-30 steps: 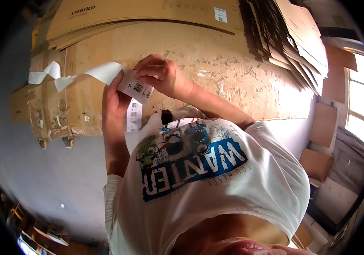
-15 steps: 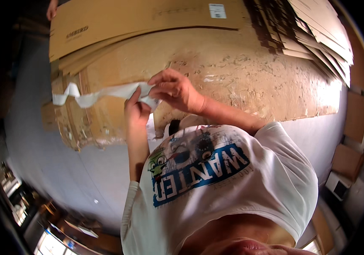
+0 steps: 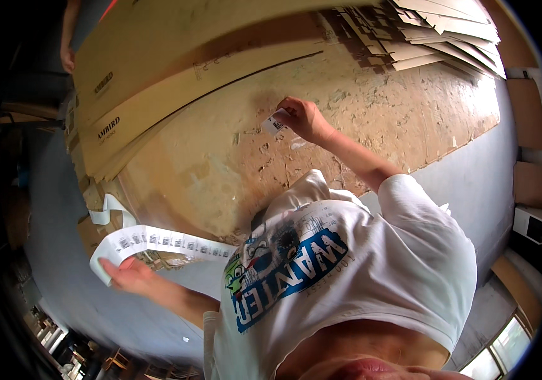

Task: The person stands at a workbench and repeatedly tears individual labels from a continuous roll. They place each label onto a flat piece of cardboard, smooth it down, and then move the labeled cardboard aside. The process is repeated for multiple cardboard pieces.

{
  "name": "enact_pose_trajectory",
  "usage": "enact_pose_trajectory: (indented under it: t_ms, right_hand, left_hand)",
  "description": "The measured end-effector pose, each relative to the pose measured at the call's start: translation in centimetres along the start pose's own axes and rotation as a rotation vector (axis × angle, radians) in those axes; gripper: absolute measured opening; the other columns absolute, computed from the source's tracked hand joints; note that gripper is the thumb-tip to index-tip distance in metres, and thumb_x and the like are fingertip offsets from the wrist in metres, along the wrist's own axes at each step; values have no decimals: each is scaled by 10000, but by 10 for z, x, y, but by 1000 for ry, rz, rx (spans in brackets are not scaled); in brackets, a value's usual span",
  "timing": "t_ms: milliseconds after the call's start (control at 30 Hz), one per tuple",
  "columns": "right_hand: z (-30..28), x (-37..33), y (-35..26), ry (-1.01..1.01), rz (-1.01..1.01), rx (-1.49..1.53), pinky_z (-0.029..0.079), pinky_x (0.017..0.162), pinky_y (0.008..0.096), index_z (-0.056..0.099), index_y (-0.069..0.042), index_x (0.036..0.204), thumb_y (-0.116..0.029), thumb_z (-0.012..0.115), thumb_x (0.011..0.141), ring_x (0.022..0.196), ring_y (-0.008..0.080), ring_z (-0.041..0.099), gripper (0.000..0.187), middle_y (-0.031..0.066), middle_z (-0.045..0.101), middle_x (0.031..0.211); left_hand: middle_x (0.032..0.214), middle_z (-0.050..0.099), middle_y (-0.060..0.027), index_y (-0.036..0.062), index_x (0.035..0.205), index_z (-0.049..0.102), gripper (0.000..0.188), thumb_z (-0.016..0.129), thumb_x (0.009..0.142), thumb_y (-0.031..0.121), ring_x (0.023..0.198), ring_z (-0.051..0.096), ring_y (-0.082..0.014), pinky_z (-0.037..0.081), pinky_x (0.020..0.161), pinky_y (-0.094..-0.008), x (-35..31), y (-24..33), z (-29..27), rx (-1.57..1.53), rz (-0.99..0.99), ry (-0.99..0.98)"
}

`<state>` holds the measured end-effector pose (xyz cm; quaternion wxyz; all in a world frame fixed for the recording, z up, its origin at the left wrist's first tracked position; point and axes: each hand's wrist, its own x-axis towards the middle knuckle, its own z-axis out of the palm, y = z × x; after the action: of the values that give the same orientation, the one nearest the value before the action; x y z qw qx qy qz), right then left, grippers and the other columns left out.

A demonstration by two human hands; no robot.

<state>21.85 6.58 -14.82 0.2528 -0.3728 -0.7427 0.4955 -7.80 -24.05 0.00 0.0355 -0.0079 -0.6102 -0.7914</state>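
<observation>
My right hand (image 3: 307,120) pinches a small white label (image 3: 274,124) with a dark square code, just above the worn cardboard surface of the table. Low on the left, my left hand (image 3: 128,276) is closed on a long white strip of labels (image 3: 173,242). The strip bends round at that hand, and its printed side runs back toward my shirt. Its other end curls over the table's left corner. Large flat brown cardboard sheets (image 3: 157,95) lie stacked on the far left of the table.
Another stack of flat cardboard (image 3: 439,41) sits at the far right. A co-worker's hand (image 3: 68,60) hangs by the sheets' far left corner. Grey floor (image 3: 62,221) surrounds the table. Cardboard pieces (image 3: 530,183) and a white box (image 3: 529,223) stand along the right.
My hands have parted: the left went down and left with the strip, the right moved up and right with a single label. The view has shifted, and the co-worker's hand sits lower.
</observation>
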Motion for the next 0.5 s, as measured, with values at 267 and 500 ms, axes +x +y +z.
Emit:
enact_pose_trajectory:
  t_ms: [267,500]
  right_hand:
    - [-49,112,33,343,224,-190,480,703,357,638,-46,923,-216,661,804,743,233,623,208,129,655,828]
    - [-70,183,103,318,186,-373,480,723,358,647,-104,969,-346,677,759,809,268,629,322,97,668,879]
  left_hand:
    - [1040,606,-132,-13,1094,526,315,583,872,203,937,611,-263,521,778,-417,-69,-116,35,-52,-667,-297]
    - [1023,608,-123,-4,1108,530,330,613,854,190,907,614,-264,521,756,-436,-70,-114,66,15,-661,-328]
